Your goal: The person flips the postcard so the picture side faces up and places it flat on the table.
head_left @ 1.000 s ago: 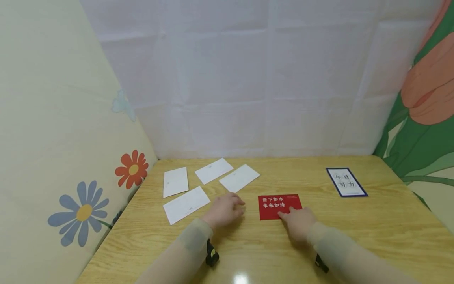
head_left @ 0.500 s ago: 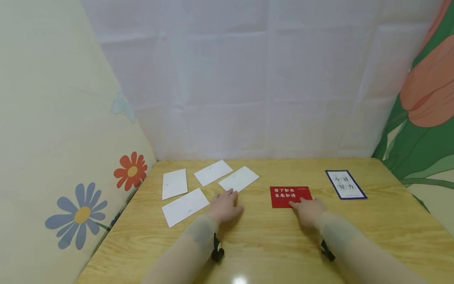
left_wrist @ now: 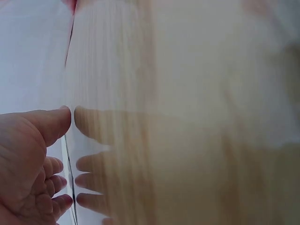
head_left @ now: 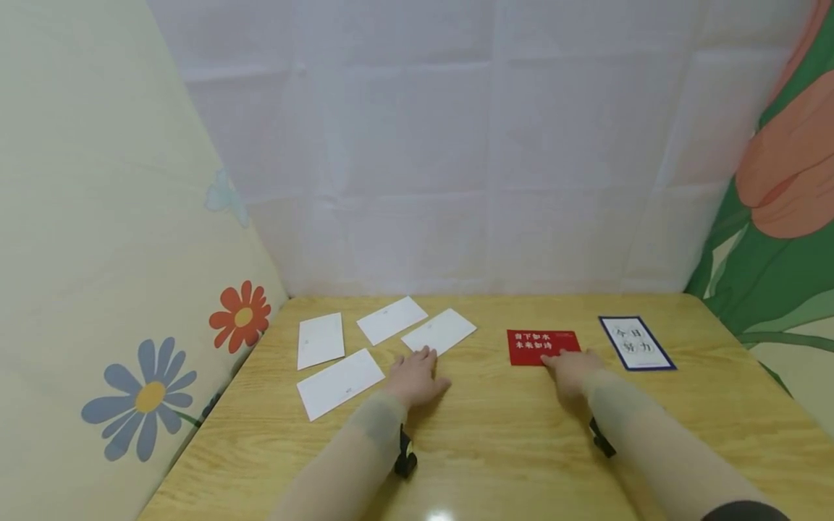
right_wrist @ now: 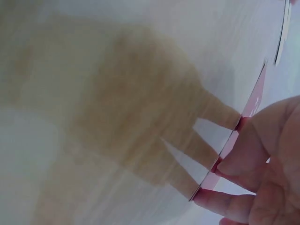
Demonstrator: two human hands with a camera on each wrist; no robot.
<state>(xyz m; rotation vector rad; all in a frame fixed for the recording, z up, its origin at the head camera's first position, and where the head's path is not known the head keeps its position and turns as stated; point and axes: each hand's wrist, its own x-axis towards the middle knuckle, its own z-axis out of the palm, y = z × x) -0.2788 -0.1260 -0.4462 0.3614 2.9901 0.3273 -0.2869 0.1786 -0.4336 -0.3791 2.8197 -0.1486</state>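
A red card (head_left: 534, 346) with white Chinese characters lies flat on the wooden table, right of centre in the head view. Fingertips of my right hand (head_left: 575, 371) rest on its near right part and cover that corner; in the right wrist view the fingers (right_wrist: 225, 204) meet the thin pink-red card (right_wrist: 255, 96) from above. My left hand (head_left: 415, 378) lies low with relaxed fingers, fingertips right at the near edge of a white card (head_left: 443, 330). From the left wrist, the thumb (left_wrist: 51, 123) stretches out over the glossy tabletop, with nothing held.
More white cards lie at the left: one at the back (head_left: 392, 320), one upright-set (head_left: 321, 340) and one nearer (head_left: 341, 383). A blue-bordered card (head_left: 637, 343) with characters lies right of the red one. White cloth (head_left: 404, 181) hangs behind the table (head_left: 495, 449).
The red card has slid away from me and rightward under my right fingertips, nearer the blue-bordered card. My left hand has shifted slightly forward and spread its fingers by the white card.
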